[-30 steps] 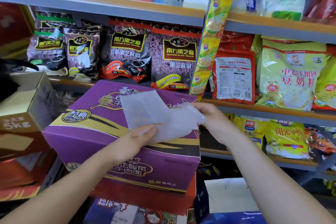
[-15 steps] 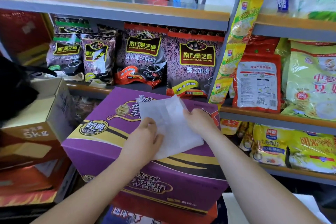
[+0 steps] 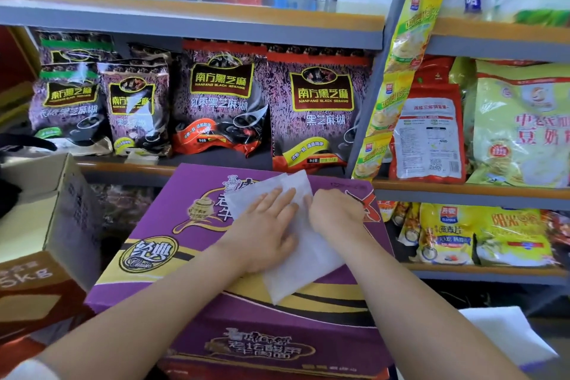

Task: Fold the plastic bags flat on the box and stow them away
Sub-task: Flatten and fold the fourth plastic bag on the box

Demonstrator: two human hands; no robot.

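I have the plastic bag (image 3: 296, 259) laid on the lid of the purple box (image 3: 160, 244), because the flat cardboard gives me something firm to press against. My left hand (image 3: 265, 231) lies palm down on the bag with fingers straight, pointing toward one o'clock, pinning it so it cannot slide. My right hand (image 3: 334, 214) sits just beside it at three o'clock, knuckles up, fingers bent down onto the bag's edge; whether they pinch it I cannot tell. The bag's near corner points toward six o'clock. Creasing comes next, I judge; stowing is not yet done.
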